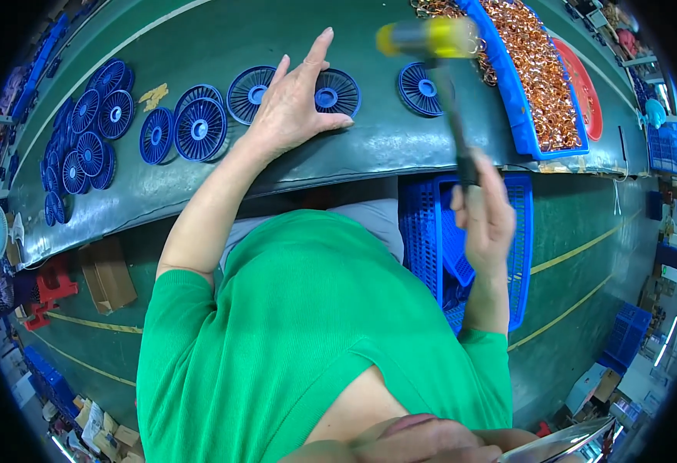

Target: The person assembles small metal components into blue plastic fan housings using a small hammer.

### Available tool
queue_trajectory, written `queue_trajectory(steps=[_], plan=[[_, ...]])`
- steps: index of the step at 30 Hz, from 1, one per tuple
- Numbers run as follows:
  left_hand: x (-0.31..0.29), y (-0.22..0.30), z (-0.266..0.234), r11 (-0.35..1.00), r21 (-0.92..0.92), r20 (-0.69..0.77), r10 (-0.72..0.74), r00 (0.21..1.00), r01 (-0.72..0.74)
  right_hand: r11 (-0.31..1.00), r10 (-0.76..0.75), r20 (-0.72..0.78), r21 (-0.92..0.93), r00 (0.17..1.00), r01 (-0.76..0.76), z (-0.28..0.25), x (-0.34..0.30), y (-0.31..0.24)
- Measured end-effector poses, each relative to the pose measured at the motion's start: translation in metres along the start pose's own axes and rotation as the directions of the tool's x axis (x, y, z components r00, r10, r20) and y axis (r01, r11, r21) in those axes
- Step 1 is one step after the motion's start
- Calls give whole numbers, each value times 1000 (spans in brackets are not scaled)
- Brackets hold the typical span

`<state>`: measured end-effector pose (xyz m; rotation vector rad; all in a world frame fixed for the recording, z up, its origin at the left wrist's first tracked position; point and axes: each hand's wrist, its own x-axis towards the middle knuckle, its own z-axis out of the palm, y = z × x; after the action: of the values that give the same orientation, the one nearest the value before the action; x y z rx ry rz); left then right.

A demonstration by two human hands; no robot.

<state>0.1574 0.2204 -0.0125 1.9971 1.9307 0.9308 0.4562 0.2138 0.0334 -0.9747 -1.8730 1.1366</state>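
Observation:
My right hand (486,220) grips the dark handle of a mallet (440,38). Its yellow-ended head is raised over the bench and blurred by motion. My left hand (292,106) is open, fingers spread, over two round blue spoked plastic discs. Its thumb lies across the lower edge of the right-hand disc (340,89); whether it presses on it I cannot tell. The other disc (247,91) is partly behind the hand. Beneath the mallet, a single blue disc (422,89) lies on the bench. Two more discs (199,130) overlap to the left, beside another (155,136).
At far left, many blue discs (85,154) lie heaped on the green bench (338,158). On the right stand a blue tray (517,108) full of small copper-coloured metal pieces and a red tray (591,108). A blue plastic basket (519,255) sits below the bench edge.

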Motion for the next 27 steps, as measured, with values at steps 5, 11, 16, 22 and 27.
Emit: queue_trajectory(steps=[5, 11, 16, 22, 27], plan=[[1, -3, 0, 996, -40, 13, -74, 997, 74, 918, 219, 209, -376, 953, -128, 28, 18, 19], [-3, -10, 3, 998, -51, -30, -29, 999, 27, 995, 32, 34, -97, 999, -28, 20, 18, -18], [-12, -6, -13, 1000, 14, -53, -19, 998, 20, 903, 108, 211, -430, 971, -7, 44, 33, 19], [-39, -35, -56, 957, 282, -121, -39, 992, 72, 932, 105, 161, -360, 981, -41, 37, 30, 2], [-39, -35, -55, 964, 198, -59, -166, 984, 175, 957, 13, 265, -283, 964, 64, 45, 19, -3]])
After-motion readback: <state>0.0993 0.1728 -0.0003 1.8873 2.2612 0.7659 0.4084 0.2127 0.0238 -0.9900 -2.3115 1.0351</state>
